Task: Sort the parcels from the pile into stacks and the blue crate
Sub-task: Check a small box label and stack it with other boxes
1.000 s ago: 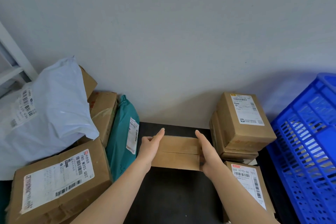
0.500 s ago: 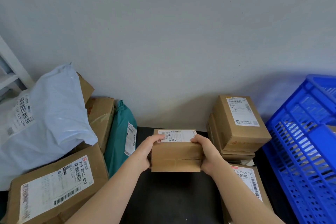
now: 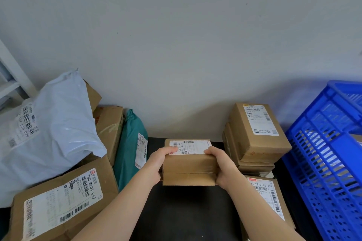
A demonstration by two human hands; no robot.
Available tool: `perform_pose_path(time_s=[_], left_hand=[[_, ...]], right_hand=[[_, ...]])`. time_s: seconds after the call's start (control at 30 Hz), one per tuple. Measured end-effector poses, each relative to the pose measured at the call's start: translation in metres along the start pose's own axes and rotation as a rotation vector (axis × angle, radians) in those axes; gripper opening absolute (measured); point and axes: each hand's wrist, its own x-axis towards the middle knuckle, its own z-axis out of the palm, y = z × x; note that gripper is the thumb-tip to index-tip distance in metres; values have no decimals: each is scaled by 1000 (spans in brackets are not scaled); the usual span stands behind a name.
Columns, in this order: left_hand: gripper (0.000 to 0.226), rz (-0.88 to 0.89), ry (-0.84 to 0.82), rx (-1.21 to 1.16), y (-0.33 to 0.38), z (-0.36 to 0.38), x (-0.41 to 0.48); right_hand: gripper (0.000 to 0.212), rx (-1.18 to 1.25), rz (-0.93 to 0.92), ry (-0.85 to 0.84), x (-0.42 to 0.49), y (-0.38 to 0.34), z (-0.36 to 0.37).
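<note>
Both hands form the grip: the left hand and the right hand clasp the short ends of a small box. The thumbs curl over its top edge on either side of the label; the fingers are mostly hidden behind it. I cannot tell whether the box rests on the dark tabletop or hangs just above it.

It is to the left of the crate, with a stack between the two. The pile, with its white bag and teal bag, lies farther left of the crate.

The box looks like stiff cardboard and is probably light. Its taped face may be slick, so the ends, pressed inward by the palms, seem the surest hold.
</note>
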Motion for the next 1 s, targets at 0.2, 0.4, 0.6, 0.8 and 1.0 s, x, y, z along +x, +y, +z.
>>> perform_pose_path(time_s=[0.2,0.4,0.6,0.8,1.0], left_hand=[[17,29,-24,-24,1,0,-2],[22,68,-100,-49,-1,-3,0],[39,48,-190,-16,0,-3,0],[46,25,-226,67,3,-6,-1],[65,118,-300,101,6,-3,-3]], right_hand=[[37,31,-10,-41,-4,1,-5],[52,15,-23,-115,-5,-1,-10],[47,-15,22,-74,-11,-6,-13],[54,-12,61,-129,-9,-10,-16],[47,6,38,-24,-9,-16,-20]])
